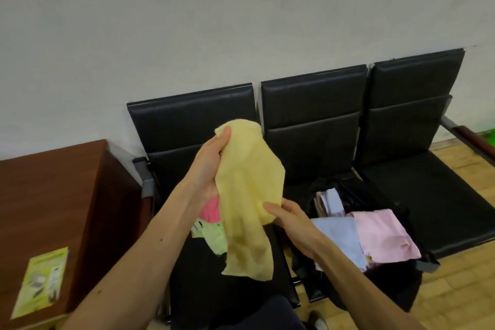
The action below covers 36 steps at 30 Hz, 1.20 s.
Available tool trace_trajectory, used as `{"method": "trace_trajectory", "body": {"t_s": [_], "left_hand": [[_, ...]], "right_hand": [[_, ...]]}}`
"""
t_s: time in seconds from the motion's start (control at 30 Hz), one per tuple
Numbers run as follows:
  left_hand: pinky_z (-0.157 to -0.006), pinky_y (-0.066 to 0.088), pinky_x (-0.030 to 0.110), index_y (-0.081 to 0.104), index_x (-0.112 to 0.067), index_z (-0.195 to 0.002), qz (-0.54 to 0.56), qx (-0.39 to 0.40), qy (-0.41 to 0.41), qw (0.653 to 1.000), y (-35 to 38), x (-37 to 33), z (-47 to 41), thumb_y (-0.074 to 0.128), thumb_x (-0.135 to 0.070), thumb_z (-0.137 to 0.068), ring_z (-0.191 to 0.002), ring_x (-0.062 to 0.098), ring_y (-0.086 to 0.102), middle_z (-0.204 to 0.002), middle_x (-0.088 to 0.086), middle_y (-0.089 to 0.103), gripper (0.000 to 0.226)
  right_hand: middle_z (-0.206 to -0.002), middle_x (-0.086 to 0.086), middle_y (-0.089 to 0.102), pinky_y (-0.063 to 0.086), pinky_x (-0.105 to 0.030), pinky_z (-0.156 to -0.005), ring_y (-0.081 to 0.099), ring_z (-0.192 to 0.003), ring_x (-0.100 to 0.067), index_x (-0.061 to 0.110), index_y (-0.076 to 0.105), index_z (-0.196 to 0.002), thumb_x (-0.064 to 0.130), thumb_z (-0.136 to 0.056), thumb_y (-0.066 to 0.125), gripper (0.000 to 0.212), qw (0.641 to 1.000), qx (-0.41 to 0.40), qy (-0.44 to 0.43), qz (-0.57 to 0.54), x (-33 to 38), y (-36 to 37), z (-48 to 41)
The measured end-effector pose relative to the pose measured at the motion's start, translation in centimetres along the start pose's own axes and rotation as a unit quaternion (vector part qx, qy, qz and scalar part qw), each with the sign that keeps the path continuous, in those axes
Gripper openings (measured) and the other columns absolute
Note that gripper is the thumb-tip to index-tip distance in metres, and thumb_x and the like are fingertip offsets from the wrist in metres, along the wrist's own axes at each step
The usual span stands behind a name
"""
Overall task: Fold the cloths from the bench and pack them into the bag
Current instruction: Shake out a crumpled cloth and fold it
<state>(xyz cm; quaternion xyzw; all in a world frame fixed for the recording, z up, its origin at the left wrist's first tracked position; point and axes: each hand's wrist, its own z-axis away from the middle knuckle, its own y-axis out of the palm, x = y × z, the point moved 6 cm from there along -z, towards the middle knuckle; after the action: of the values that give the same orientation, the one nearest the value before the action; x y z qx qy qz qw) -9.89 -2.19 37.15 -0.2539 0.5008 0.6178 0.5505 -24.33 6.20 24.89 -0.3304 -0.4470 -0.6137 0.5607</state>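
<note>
Nearest us, two bare forearms rise from the lower edge, above a dark-clad knee [257, 313].

Head view. We find the left hand [209, 169] gripping the upper edge of the yellow cloth [249, 182], thumb in front, the rest hidden behind the fabric. The right hand [292, 220] holds the same cloth lower down, its fingers [278, 211] curled into a bunched part. The cloth hangs in the air over the counter [442, 203], crumpled and not yet folded, with one loose tail dangling.

Beneath it a pink cloth [210, 211] and a pale green cloth [211, 238] lie unfolded on the left seat. The black bag [388, 284] sits on the middle seat. A folded light blue cloth [340, 238] and a folded pale pink cloth [383, 233] lie across its near edge.

Risks, in our judgement: both grips are on bunched fabric rather than corners, so the fold may come out skewed. The dangling tail could catch the cloths below and drag them off the seat. The two folded pieces rest near the front edge, and a careless push while packing could tip them to the floor.
</note>
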Motion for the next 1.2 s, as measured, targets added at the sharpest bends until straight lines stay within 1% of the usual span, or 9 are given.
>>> {"method": "trace_trajectory", "body": {"t_s": [0.17, 0.27, 0.4, 0.5, 0.63, 0.87, 0.97, 1.1, 1.2], "left_hand": [[-0.078, 0.055, 0.033, 0.060, -0.011, -0.127, -0.009, -0.097, -0.028, 0.995, -4.7, 0.2, -1.4, 0.048, -0.037, -0.103, -0.103, 0.023, 0.069, -0.119, 0.011, 0.070, 0.037], [-0.073, 0.054, 0.036, 0.061, -0.008, -0.126, 0.022, -0.100, -0.092, 0.990, -5.8, 1.9, -1.3, 0.049, -0.034, -0.103, -0.091, 0.024, 0.073, -0.107, 0.012, 0.074, 0.037], [-0.065, 0.054, 0.028, 0.055, -0.009, -0.134, 0.010, -0.047, -0.100, 0.994, -3.8, 4.1, -0.2, 0.046, -0.021, -0.105, -0.078, 0.014, 0.066, -0.087, 0.001, 0.068, 0.032], [-0.092, 0.049, 0.048, 0.068, -0.018, -0.114, 0.067, 0.014, -0.125, 0.990, -2.7, 6.2, 0.3, 0.046, -0.057, -0.095, -0.106, 0.032, 0.064, -0.105, 0.010, 0.074, 0.049], [-0.113, 0.031, 0.061, 0.057, -0.022, -0.134, 0.099, 0.127, -0.189, 0.969, -2.3, 9.7, 0.0, 0.036, -0.090, -0.065, -0.128, 0.037, 0.055, -0.135, 0.013, 0.062, 0.099], [-0.081, 0.057, 0.035, 0.051, -0.018, -0.126, -0.100, 0.215, -0.247, 0.940, -4.4, 12.0, 1.2, 0.099, -0.052, -0.019, -0.102, 0.022, 0.069, -0.113, 0.005, 0.071, 0.121], [-0.090, 0.056, 0.041, 0.046, -0.025, -0.134, -0.134, 0.235, -0.240, 0.932, -4.3, 11.4, 1.2, 0.100, -0.049, -0.032, -0.112, 0.025, 0.067, -0.123, 0.006, 0.068, 0.118], [-0.099, 0.049, 0.053, 0.057, -0.019, -0.132, 0.032, 0.177, -0.190, 0.965, -3.5, 9.5, 0.0, 0.100, -0.031, -0.046, -0.116, 0.034, 0.065, -0.126, 0.014, 0.068, 0.097], [-0.096, 0.050, 0.051, 0.059, -0.011, -0.135, 0.113, 0.113, -0.159, 0.974, -3.1, 7.6, -1.0, 0.078, -0.032, -0.077, -0.113, 0.035, 0.067, -0.126, 0.018, 0.067, 0.064]], "right_hand": [[-0.137, -0.013, 0.060, 0.053, -0.040, -0.094, 0.060, -0.124, -0.029, 0.011, 0.044, -0.143, 0.030, -0.080, 0.073, 0.071, 0.969, 0.107, 0.025, -0.223, 4.8, 1.1, 2.2], [-0.137, -0.014, 0.060, 0.054, -0.040, -0.092, 0.060, -0.123, -0.030, 0.011, 0.052, -0.139, 0.032, -0.081, 0.074, 0.066, 0.952, 0.182, -0.017, -0.246, 9.5, 3.5, 4.2], [-0.114, -0.009, 0.070, 0.056, -0.037, -0.088, 0.068, -0.105, -0.025, 0.014, 0.073, -0.111, 0.034, -0.088, 0.062, 0.033, 0.954, 0.118, -0.057, -0.271, 12.4, 3.5, 3.1], [-0.099, -0.005, 0.072, 0.058, -0.034, -0.083, 0.070, -0.093, -0.020, 0.017, 0.077, -0.094, 0.033, -0.094, 0.044, 0.037, 0.943, 0.084, -0.080, -0.311, 13.6, 2.6, 2.3], [-0.101, -0.004, 0.073, 0.057, -0.033, -0.084, 0.071, -0.095, -0.020, 0.016, 0.078, -0.093, 0.035, -0.094, 0.044, 0.039, 0.939, 0.060, -0.094, -0.324, 14.8, 1.4, 2.0], [-0.103, -0.004, 0.071, 0.056, -0.035, -0.088, 0.070, -0.098, -0.020, 0.015, 0.075, -0.094, 0.036, -0.096, 0.046, 0.036, 0.932, 0.016, -0.111, -0.344, 15.9, -1.0, 1.6], [-0.108, -0.006, 0.071, 0.056, -0.035, -0.089, 0.069, -0.102, -0.022, 0.016, 0.077, -0.099, 0.044, -0.101, 0.039, 0.047, 0.935, -0.014, -0.111, -0.336, 15.5, -2.2, 1.1], [-0.122, -0.010, 0.067, 0.054, -0.039, -0.091, 0.063, -0.117, -0.027, 0.020, 0.070, -0.117, 0.063, -0.096, 0.033, 0.060, 0.957, -0.038, -0.061, -0.280, 11.1, -1.4, -0.2], [-0.128, -0.012, 0.065, 0.049, -0.044, -0.097, 0.063, -0.116, -0.027, 0.023, 0.068, -0.121, 0.058, -0.103, 0.029, 0.056, 0.976, 0.021, 0.054, -0.209, 4.3, 1.7, -0.2]]}}
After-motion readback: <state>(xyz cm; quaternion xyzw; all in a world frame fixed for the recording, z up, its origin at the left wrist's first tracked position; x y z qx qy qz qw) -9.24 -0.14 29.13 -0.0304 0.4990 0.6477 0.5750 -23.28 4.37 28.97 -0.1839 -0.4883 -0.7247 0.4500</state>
